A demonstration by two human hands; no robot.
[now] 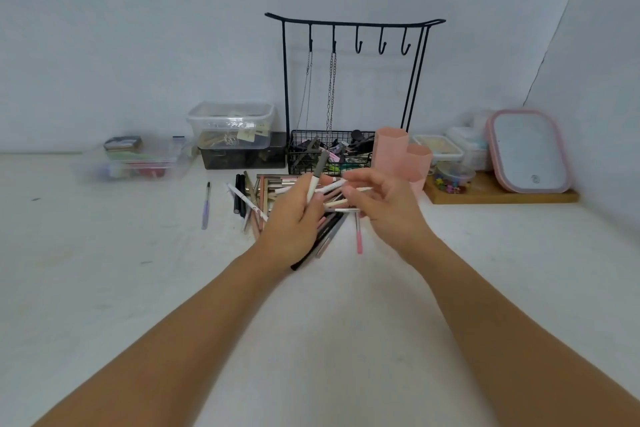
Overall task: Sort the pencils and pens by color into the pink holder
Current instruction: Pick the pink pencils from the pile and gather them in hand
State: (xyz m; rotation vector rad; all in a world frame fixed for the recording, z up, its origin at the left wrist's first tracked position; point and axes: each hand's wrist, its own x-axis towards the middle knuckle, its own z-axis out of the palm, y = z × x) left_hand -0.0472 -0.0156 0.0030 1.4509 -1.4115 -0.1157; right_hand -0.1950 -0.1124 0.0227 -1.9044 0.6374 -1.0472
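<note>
Pens in my grip: my left hand (294, 218) curled round a bundle of pens (323, 232), and one white pen with a grey cap (317, 177) stood up from my fingers, tilted toward the pink holder.
My right hand: my right hand (375, 206) had its fingers loosely bent over the white pens (337, 187) sticking out of the bundle; I could not tell whether it truly pinched one.
Pink-ended pen: a pink-ended pen (358, 236) hung down just below my right hand, nearer me than the holder.
Loose pile: the pile (256, 194) lay on the table (104, 288) left of the holder, partly under my left hand.
Purple pen: a purple pen (205, 208) lay alone, further left of the pile.
Pink holder: the pink holder (401, 156) stood upright just beyond my right hand.
Behind it: a black wire rack (346, 24) with its basket (311, 152) stood just left of the holder.
Right of it: a pink-rimmed mirror (530, 152) leaned on a wooden tray (502, 198).
</note>
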